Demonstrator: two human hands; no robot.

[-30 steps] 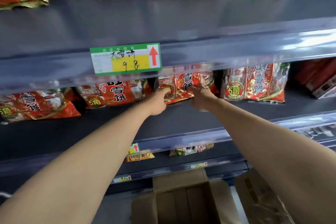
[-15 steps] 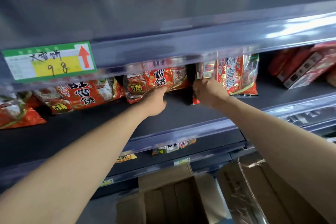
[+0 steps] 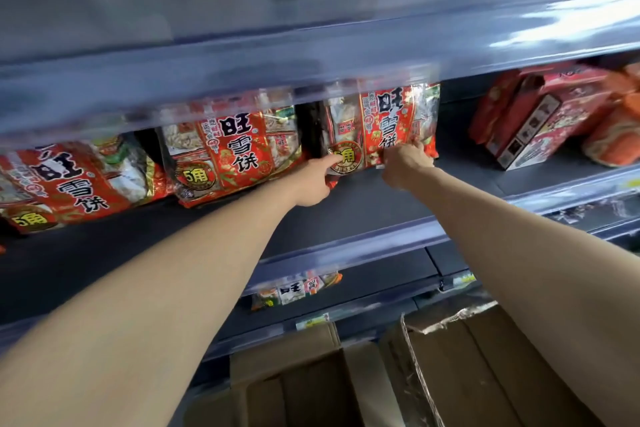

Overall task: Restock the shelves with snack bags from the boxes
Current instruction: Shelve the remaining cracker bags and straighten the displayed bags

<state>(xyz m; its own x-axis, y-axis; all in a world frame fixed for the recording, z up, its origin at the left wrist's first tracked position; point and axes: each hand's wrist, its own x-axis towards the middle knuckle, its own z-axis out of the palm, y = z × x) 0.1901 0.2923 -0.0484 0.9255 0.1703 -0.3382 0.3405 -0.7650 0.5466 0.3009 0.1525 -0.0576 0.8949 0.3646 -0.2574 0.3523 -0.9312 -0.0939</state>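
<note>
Both hands had shifted right onto the rightmost snack bag, which stood at the back of the middle shelf.
Right hand pinched its lower right corner; left hand laid a straight forefinger on its lower left, its hold otherwise unclear. The bag's long axis ran upright, just beyond both hands.

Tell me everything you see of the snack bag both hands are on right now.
The snack bag is glossy plastic, red in the middle with large black characters, clear side panels showing pale crackers, and a round yellow badge low in front. It stands upright on the middle shelf, top hidden behind the shelf edge above. The left hand lays one outstretched digit on the badge; the right hand grips its lower right corner.
</note>
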